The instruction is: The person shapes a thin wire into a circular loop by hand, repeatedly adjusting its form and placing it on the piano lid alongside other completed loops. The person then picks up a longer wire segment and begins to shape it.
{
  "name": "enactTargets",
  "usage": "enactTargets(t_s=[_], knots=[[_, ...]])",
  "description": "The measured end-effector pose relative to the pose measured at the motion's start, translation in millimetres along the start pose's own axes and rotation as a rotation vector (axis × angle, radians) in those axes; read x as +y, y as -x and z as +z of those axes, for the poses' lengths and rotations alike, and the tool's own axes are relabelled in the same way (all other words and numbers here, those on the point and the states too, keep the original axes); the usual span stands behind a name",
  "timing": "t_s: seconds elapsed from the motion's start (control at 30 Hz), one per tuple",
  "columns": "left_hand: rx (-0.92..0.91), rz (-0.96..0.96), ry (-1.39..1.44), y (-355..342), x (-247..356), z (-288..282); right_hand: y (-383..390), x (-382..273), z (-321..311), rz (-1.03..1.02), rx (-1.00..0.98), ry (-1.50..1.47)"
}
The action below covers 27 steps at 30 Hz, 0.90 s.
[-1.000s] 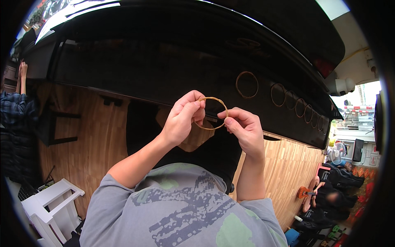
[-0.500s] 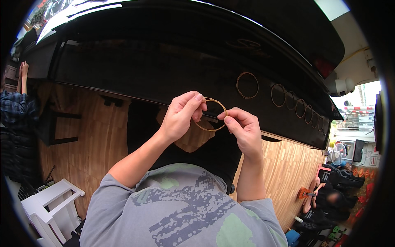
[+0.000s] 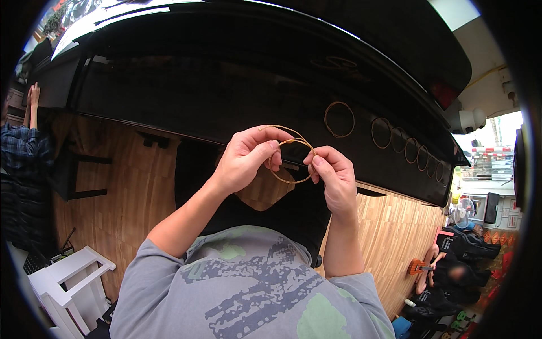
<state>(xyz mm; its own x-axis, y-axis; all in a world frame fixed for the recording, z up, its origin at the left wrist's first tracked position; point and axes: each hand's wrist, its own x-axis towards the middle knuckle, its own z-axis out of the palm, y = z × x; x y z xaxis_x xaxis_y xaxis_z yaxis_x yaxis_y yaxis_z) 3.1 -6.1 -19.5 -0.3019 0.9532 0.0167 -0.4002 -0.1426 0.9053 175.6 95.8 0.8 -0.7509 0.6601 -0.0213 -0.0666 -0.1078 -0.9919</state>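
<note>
A thin bronze wire coil (image 3: 293,160), wound into a small ring, is pinched between both hands in front of my chest. My left hand (image 3: 244,159) grips its left side, fingers curled, with a loose wire end sticking up above the knuckles. My right hand (image 3: 334,176) holds the ring's right edge between thumb and forefinger. Beyond the hands runs a long black table (image 3: 186,96), on which several similar wire coils (image 3: 339,119) lie in a row going off to the right.
Wooden flooring (image 3: 118,192) lies below the table. A white stool (image 3: 68,279) stands at lower left. Another person in a checked shirt (image 3: 22,152) leans on the table at far left. A seated person (image 3: 451,271) with a small orange instrument is at lower right.
The coil has been turned slightly in my fingers and a loose wire end now stands up above my left hand. Both hands stay in about the same place.
</note>
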Motion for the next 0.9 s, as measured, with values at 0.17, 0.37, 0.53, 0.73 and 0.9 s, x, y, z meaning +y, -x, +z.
enactTargets(t_s=[0.17, 0.37, 0.53, 0.73, 0.9], knots=[[-0.005, -0.009, 0.006, 0, -1, -1, 0, 1, -1, 0.015, 0.004, -0.009], [0.04, 0.032, -0.076, 2, -4, 6, 1, 2, -1, 0.008, 0.007, 0.02], [0.098, 0.08, -0.102, 1, -8, 9, 2, 5, 5, -0.101, 0.082, 0.259], [0.155, 0.11, -0.201, 2, -5, 15, 0, -3, 24, -0.23, 0.192, 0.235], [0.149, 0.104, -0.109, 2, -4, 14, -3, -5, 15, -0.326, 0.083, 0.378]])
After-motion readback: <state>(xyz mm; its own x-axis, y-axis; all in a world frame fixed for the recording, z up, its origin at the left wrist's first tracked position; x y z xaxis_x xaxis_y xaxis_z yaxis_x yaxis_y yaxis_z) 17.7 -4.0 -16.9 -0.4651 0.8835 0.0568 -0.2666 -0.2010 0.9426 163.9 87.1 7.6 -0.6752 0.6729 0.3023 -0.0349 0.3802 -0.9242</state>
